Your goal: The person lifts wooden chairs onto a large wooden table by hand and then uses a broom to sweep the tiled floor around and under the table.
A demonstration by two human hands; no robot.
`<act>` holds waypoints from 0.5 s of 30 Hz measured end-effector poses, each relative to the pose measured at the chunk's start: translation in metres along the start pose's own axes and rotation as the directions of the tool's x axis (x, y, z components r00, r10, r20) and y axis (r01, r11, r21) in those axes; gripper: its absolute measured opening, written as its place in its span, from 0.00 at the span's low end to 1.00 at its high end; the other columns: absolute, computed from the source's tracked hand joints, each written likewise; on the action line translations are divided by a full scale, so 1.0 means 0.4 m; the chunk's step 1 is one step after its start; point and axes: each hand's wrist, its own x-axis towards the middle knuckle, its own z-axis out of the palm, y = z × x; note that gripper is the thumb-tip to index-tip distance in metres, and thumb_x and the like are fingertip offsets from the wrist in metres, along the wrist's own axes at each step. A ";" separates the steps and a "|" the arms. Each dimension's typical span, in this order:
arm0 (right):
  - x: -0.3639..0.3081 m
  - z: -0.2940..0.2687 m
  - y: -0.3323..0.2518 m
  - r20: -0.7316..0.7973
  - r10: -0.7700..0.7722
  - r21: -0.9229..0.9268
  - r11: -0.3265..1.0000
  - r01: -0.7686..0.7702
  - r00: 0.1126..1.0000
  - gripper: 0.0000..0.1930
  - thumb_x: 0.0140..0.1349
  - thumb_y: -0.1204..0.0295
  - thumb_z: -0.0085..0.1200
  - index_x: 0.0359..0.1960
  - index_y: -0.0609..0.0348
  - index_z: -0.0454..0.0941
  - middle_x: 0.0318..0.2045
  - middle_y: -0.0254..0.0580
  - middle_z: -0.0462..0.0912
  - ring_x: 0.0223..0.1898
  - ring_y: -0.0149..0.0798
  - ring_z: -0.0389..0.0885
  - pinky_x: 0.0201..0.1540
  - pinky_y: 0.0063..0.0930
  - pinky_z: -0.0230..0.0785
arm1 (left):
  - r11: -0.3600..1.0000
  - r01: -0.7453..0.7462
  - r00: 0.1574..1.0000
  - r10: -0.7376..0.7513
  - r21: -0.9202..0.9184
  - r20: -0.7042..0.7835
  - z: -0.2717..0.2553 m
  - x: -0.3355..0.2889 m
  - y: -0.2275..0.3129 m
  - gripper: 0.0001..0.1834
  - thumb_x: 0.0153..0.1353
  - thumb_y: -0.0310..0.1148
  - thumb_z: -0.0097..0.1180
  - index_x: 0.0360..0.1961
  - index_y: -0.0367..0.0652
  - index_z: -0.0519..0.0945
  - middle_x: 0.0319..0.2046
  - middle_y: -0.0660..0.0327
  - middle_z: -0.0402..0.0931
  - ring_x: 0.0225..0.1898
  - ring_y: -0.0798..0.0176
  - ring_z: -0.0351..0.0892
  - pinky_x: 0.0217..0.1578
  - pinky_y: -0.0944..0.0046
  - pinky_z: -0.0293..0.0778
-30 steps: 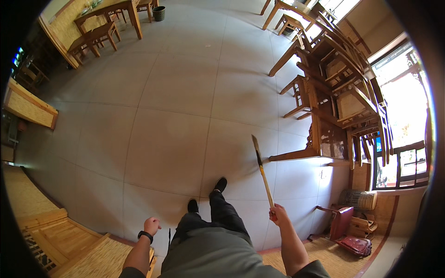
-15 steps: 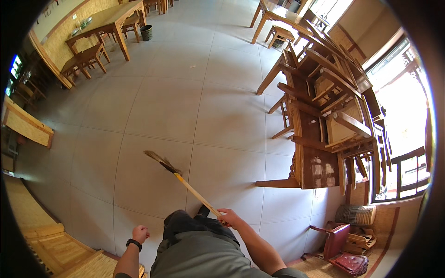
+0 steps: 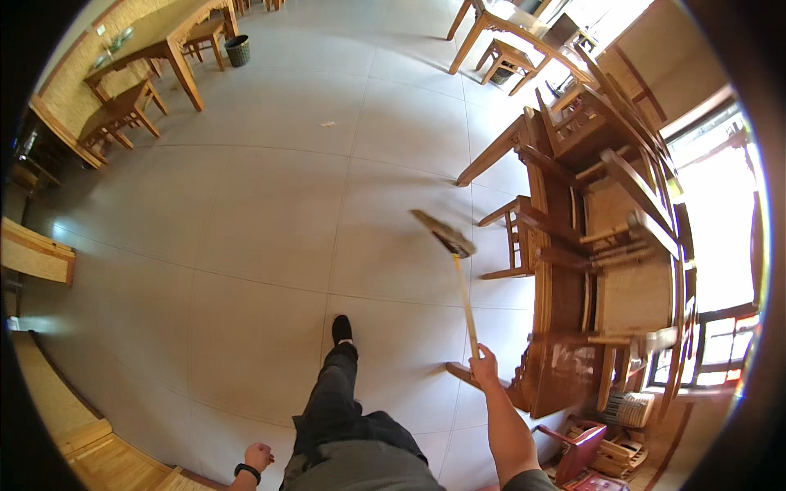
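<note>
A broom (image 3: pixel 463 286) with a pale wooden handle is gripped in my right hand (image 3: pixel 485 365), which is closed round the handle's near end. Its bristle head (image 3: pixel 443 234), blurred by motion, points away from me, close to a small stool by the table on the right. Low at my left side, my left hand (image 3: pixel 259 457) is curled with a dark band at the wrist; nothing shows in its fingers. Ahead of me on the grey tiled floor (image 3: pixel 262 221) is my foot in a dark shoe (image 3: pixel 342 329). A small pale scrap (image 3: pixel 328 124) lies farther off.
Upturned wooden chairs (image 3: pixel 630 229) are stacked on a long table (image 3: pixel 565 372) to the right, its legs jutting into the floor. A red padded chair (image 3: pixel 583 450) stands near right. Far left are a table (image 3: pixel 155 41), a bench (image 3: pixel 123 114) and a dark bin (image 3: pixel 237 51).
The broom has swung from left of centre to the right, with my right hand moving forward and right. My leg has stepped ahead, and the surroundings have shifted nearer.
</note>
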 end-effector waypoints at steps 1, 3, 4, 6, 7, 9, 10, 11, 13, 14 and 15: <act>0.068 0.007 -0.085 0.007 0.116 0.085 0.990 -0.116 0.993 0.29 0.53 0.79 0.56 0.60 0.55 0.70 0.17 0.40 0.76 0.13 0.34 0.73 0.11 0.29 0.63 | 0.999 0.013 1.000 -0.013 -0.038 -0.005 0.012 0.022 0.001 0.11 0.62 0.29 0.47 0.30 0.33 0.78 0.21 0.52 0.79 0.20 0.59 0.81 0.22 0.60 0.77; 0.240 -0.014 -0.098 -0.041 0.167 0.117 0.980 -0.161 0.985 0.28 0.54 0.80 0.55 0.59 0.56 0.69 0.17 0.40 0.74 0.12 0.33 0.71 0.10 0.28 0.63 | 0.999 -0.009 1.000 0.010 -0.052 0.023 0.000 0.067 0.122 0.09 0.61 0.27 0.46 0.34 0.32 0.78 0.21 0.53 0.79 0.22 0.60 0.81 0.26 0.62 0.78; 0.320 -0.017 -0.095 -0.043 0.187 0.190 0.966 -0.176 0.981 0.28 0.55 0.80 0.55 0.60 0.57 0.66 0.19 0.41 0.74 0.14 0.33 0.72 0.10 0.28 0.64 | 0.999 -0.043 0.999 0.043 -0.015 0.018 -0.012 0.072 0.194 0.10 0.61 0.26 0.46 0.36 0.32 0.78 0.21 0.53 0.79 0.23 0.60 0.81 0.27 0.62 0.78; 0.448 -0.014 -0.137 0.013 0.282 0.382 0.885 -0.265 0.959 0.27 0.55 0.82 0.52 0.59 0.59 0.64 0.21 0.39 0.73 0.17 0.33 0.72 0.14 0.29 0.66 | 0.999 -0.031 0.999 0.031 -0.018 -0.021 -0.030 0.059 0.344 0.10 0.60 0.25 0.47 0.37 0.32 0.78 0.22 0.54 0.79 0.24 0.62 0.81 0.27 0.63 0.78; 0.491 -0.012 -0.155 0.076 0.301 0.406 0.861 -0.306 0.950 0.23 0.55 0.82 0.52 0.55 0.59 0.66 0.20 0.38 0.72 0.17 0.33 0.71 0.14 0.28 0.66 | 0.999 -0.033 0.999 0.032 -0.015 -0.036 -0.039 0.058 0.395 0.10 0.60 0.25 0.47 0.38 0.32 0.78 0.22 0.54 0.79 0.24 0.62 0.81 0.28 0.64 0.78; 0.542 0.009 -0.193 0.144 0.337 0.403 0.839 -0.367 0.930 0.11 0.55 0.80 0.52 0.39 0.57 0.70 0.19 0.36 0.70 0.17 0.32 0.69 0.14 0.26 0.63 | 0.998 -0.018 0.999 0.015 -0.058 -0.051 -0.053 0.070 0.450 0.10 0.60 0.25 0.47 0.38 0.31 0.78 0.23 0.54 0.79 0.24 0.63 0.81 0.28 0.65 0.78; 0.541 0.039 -0.205 0.210 0.329 0.357 0.851 -0.386 0.921 0.08 0.53 0.81 0.53 0.33 0.55 0.71 0.19 0.35 0.70 0.17 0.32 0.69 0.14 0.27 0.64 | 0.997 -0.012 0.998 0.007 -0.079 -0.063 -0.060 0.071 0.471 0.10 0.60 0.25 0.47 0.38 0.31 0.78 0.23 0.54 0.79 0.25 0.63 0.81 0.28 0.65 0.78; 0.522 0.064 -0.180 0.222 0.311 0.323 0.871 -0.370 0.924 0.07 0.52 0.81 0.53 0.32 0.56 0.73 0.20 0.37 0.72 0.17 0.32 0.69 0.14 0.27 0.64 | 0.991 0.015 0.997 -0.025 -0.134 -0.074 -0.056 0.071 0.495 0.10 0.61 0.25 0.47 0.39 0.31 0.77 0.24 0.53 0.79 0.24 0.63 0.81 0.28 0.66 0.78; 0.405 0.169 -0.201 0.212 0.359 0.367 0.833 -0.414 0.909 0.27 0.52 0.87 0.52 0.56 0.56 0.69 0.24 0.41 0.76 0.19 0.32 0.72 0.15 0.26 0.65 | 0.994 0.055 0.993 -0.065 -0.098 -0.098 -0.023 0.062 0.520 0.10 0.61 0.25 0.47 0.39 0.30 0.77 0.23 0.53 0.79 0.24 0.63 0.81 0.28 0.66 0.78; 0.349 0.178 -0.153 0.291 0.317 0.407 0.813 -0.417 0.903 0.32 0.54 0.86 0.53 0.63 0.55 0.63 0.24 0.42 0.76 0.19 0.32 0.73 0.14 0.26 0.64 | 0.995 0.065 0.993 -0.072 -0.070 -0.090 -0.010 0.065 0.545 0.10 0.61 0.25 0.47 0.39 0.30 0.77 0.23 0.53 0.79 0.24 0.63 0.81 0.28 0.66 0.78; 0.292 0.193 -0.153 0.295 0.360 0.297 0.845 -0.444 0.885 0.30 0.56 0.83 0.53 0.63 0.55 0.64 0.23 0.42 0.76 0.17 0.32 0.71 0.13 0.26 0.63 | 0.992 0.078 0.994 -0.085 -0.099 -0.072 0.012 0.076 0.567 0.10 0.61 0.25 0.47 0.38 0.30 0.77 0.23 0.53 0.79 0.24 0.63 0.81 0.28 0.66 0.78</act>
